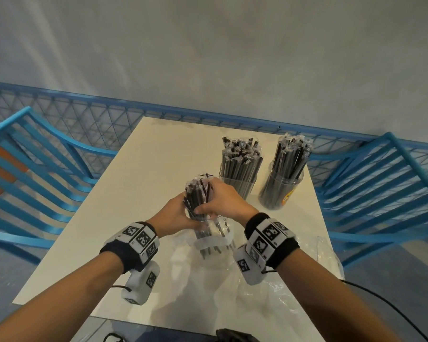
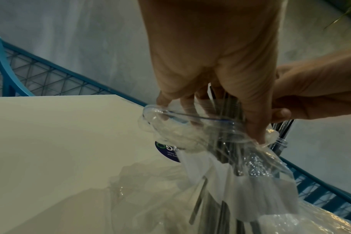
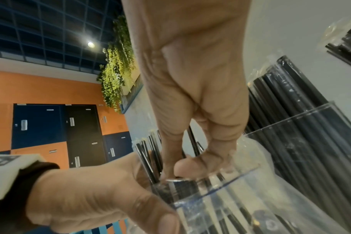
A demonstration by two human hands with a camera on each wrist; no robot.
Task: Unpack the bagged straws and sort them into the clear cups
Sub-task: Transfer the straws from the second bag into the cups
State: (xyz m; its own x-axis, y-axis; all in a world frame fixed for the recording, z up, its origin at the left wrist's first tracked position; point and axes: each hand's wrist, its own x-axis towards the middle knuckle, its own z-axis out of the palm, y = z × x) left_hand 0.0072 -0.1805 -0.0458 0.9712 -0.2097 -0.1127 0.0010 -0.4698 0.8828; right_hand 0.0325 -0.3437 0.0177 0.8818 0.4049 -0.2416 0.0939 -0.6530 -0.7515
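A bundle of black, individually wrapped plastic straws (image 1: 198, 193) stands upright between the two hands, its lower ends inside a clear plastic cup (image 1: 209, 229) that rests on the white square table (image 1: 134, 193). The right hand (image 1: 224, 199) curls over the bundle from the right, fingers wrapped round the straws just above the cup's rim. The left hand (image 1: 174, 214) closes in from the opposite side, fingers and thumb bent round the straws and the cup's rim (image 2: 190, 118); whether it grips the cup or only the straws cannot be told. Crumpled clear plastic bag film (image 1: 269, 287) lies on the table directly under and nearer than both wrists, and some of it clings round the cup's base. Beyond the right hand stand two more clear cups, a square-sided one (image 1: 237, 180) just past the knuckles and a round one (image 1: 281, 187) to its right, both packed with upright black wrapped straws. Blue slatted metal chairs (image 1: 35, 174) flank the table outside each forearm, with a blue mesh railing (image 1: 109, 114) beyond the far edge.
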